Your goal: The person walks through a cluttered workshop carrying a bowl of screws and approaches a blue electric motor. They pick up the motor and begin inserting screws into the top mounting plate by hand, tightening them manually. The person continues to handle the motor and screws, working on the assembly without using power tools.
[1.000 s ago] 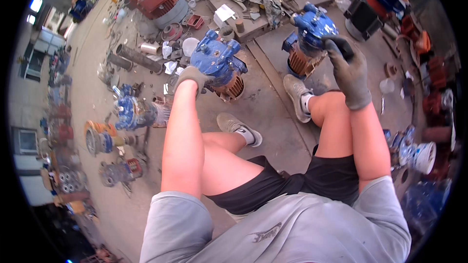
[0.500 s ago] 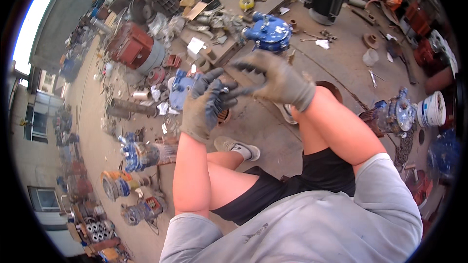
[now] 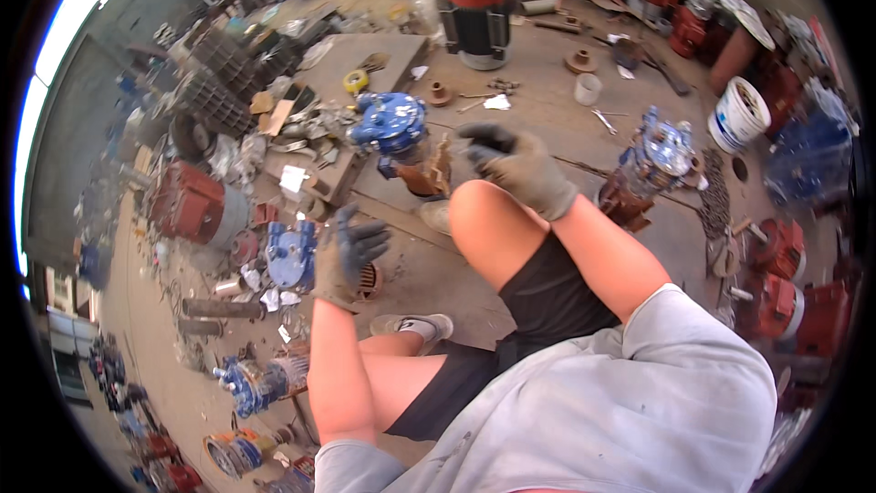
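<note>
The left hand [image 3: 345, 257] is spread, nothing gripped; the right hand [image 3: 522, 170] is half-curled, contents impossible to tell! At least four blue-topped motors [image 3: 661, 152] are counted: a nearer motor [image 3: 291, 257] part-hidden by the left hand, a farther motor [image 3: 392, 123] beyond it.

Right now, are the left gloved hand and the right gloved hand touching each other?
Apart. The head view shows it: a wide gap separates the left hand from the right hand, with floor visible between them.
</note>
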`<state>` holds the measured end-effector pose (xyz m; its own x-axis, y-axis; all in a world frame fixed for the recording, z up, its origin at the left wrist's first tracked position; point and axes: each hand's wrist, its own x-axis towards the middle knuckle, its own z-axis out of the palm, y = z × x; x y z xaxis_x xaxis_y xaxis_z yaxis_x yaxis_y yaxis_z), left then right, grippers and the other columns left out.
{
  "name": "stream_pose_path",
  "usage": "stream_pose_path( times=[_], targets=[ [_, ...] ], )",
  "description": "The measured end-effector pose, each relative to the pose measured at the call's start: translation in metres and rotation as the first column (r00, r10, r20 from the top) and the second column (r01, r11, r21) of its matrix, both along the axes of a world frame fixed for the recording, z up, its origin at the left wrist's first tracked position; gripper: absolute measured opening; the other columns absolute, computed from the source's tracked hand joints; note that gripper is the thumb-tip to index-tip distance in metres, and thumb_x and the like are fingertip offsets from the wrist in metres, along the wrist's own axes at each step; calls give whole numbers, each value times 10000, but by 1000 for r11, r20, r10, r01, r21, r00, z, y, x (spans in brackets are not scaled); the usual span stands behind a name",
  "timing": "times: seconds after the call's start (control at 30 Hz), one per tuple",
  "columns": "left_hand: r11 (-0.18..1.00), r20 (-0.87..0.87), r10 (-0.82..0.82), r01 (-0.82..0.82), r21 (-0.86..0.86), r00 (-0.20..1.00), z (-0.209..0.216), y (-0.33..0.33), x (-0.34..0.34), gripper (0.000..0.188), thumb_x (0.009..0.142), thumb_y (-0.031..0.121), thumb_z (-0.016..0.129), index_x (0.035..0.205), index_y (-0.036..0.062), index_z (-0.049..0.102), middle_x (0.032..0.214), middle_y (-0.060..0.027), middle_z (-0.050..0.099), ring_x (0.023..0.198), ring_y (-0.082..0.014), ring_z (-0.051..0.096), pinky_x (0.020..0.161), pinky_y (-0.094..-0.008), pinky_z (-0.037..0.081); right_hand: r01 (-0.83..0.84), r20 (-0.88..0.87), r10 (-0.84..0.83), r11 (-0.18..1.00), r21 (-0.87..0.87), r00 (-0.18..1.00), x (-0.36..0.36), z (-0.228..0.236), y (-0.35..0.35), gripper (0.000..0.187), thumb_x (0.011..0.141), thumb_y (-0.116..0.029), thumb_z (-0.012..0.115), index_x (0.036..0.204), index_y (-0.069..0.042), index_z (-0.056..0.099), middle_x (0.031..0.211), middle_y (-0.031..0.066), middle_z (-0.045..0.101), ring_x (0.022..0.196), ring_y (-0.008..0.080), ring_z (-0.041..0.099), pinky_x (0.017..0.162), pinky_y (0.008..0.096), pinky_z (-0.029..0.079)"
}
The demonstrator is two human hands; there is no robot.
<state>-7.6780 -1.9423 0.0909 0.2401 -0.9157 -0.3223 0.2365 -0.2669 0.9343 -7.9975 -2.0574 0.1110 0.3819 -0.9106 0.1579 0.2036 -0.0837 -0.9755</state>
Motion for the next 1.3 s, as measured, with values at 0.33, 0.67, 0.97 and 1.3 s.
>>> stream_pose_path(
  times=[0.33,0.67,0.97,1.3],
  targets=[
    [975,296,222,-215,-54,929,-26,-39,52,450,1099,400,637,1368,41,611,1090,-179,761,895,-236,750,736,-333,593,126,170,-257,830,544,951,-257,-158,72,275,1113,-224,623,1309,-48,701,946,-5,683,753,100,625,669,274,515],
    [148,249,-959,515,844,-133,-246,-49,-214,378,1043,373,648,1281,95,743,1050,-146,793,793,-216,751,717,-377,590,518,-772,46,716,468,634,-289,-364,198,467,1041,-374,615,1324,-16,710,1062,204,782,1011,334,751,919,442,568],
    [-203,-139,-979,606,769,-151,-386,38,-316,388,1058,392,615,1255,86,750,1052,-135,792,826,-239,744,792,-396,579,709,-742,140,226,668,655,-216,-351,306,509,1007,-350,649,1396,-25,681,1173,215,781,1091,353,745,985,443,561],
    [-306,-432,-900,634,710,50,-394,68,-239,411,1075,414,578,1226,77,758,1054,-122,791,863,-265,737,876,-418,568,737,-737,68,39,675,672,-145,-318,329,510,1003,-337,654,1406,-26,674,1185,211,779,1101,348,742,991,436,560]
  ],
)
